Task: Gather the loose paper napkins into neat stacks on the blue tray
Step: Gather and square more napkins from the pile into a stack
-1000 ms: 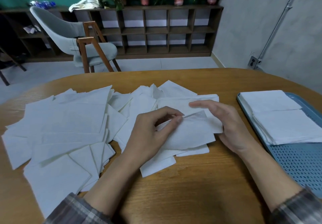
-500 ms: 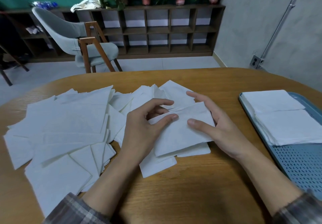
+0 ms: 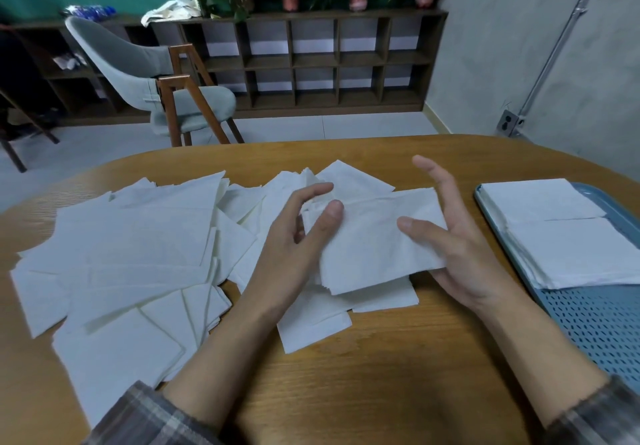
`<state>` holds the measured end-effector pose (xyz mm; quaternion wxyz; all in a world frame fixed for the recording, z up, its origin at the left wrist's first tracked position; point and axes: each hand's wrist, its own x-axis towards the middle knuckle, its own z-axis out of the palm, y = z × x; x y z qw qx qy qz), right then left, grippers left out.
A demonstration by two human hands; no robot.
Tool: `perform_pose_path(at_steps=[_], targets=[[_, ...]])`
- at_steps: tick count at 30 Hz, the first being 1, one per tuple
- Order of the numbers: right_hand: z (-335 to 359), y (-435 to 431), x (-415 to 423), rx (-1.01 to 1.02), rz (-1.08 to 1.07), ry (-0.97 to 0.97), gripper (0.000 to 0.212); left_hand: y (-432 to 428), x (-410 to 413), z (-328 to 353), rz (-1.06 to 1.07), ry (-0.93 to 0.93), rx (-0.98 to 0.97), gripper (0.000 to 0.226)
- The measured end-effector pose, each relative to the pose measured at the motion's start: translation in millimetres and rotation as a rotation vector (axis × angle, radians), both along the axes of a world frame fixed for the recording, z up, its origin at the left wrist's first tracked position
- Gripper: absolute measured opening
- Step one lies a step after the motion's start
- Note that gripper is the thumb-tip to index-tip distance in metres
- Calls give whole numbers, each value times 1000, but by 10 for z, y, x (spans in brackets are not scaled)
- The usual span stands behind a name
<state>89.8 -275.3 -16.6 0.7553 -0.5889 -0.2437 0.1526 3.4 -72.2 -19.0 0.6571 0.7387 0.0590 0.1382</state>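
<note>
Loose white paper napkins (image 3: 131, 254) lie scattered over the left and middle of the wooden table (image 3: 381, 375). A small bundle of napkins (image 3: 374, 247) is held between both hands just above the pile. My left hand (image 3: 294, 240) pinches its left edge, thumb on top and fingers curled below. My right hand (image 3: 453, 254) cradles its right edge with the thumb lying over the top, and its fingers point up and away. The blue perforated tray (image 3: 595, 327) sits at the right with two neat napkin stacks (image 3: 568, 236) side by side.
A few more napkins (image 3: 311, 323) lie under the held bundle. The near part of the tray shows bare perforated floor. Beyond the table stand a grey chair (image 3: 156, 77) and a low shelf unit (image 3: 311, 60) with potted plants.
Both hands have gathered a bundle of napkins and raised it slightly off the pile. My right hand has turned more upright, with its fingers spread upward.
</note>
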Motion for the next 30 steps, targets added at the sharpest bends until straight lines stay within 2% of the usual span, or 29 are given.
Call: perform_pose_path(at_steps=[2, 5, 8, 10, 11, 13, 15, 17, 19, 21, 25, 30], targets=[[-33, 0, 27, -65, -61, -33, 75, -12, -8, -2, -54, 30, -89, 44], [-66, -39, 60, -94, 4, -8, 69, 3, 15, -77, 56, -13, 104, 52], [-24, -66, 58, -118, 117, -14, 45, 16, 18, -149, 97, -66, 162, 53], [-36, -75, 66, -244, 53, -142, 26, -24, 23, -183, 88, -96, 226, 55], [-52, -76, 72, -316, -6, -209, 23, -46, 27, -209, 89, -120, 271, 56], [-75, -76, 89, -386, -133, -264, 25, -67, 41, -243, 143, -201, 428, 59], [-82, -91, 116, -367, -226, -258, 26, -47, 63, -267, 194, -315, 607, 55], [-111, -112, 151, -358, -292, -250, 27, -12, 62, -277, 92, -337, 699, 38], [-124, -107, 161, -363, -322, -254, 28, 5, 50, -308, -134, -229, 776, 25], [-125, -91, 141, -373, -320, -256, 27, -5, 45, -372, -272, -123, 879, 24], [-133, -78, 134, -378, -308, -261, 27, -17, 47, -391, -278, -101, 869, 16], [-130, -83, 132, -380, -295, -262, 27, -1, 59, -393, -269, -48, 711, 7]])
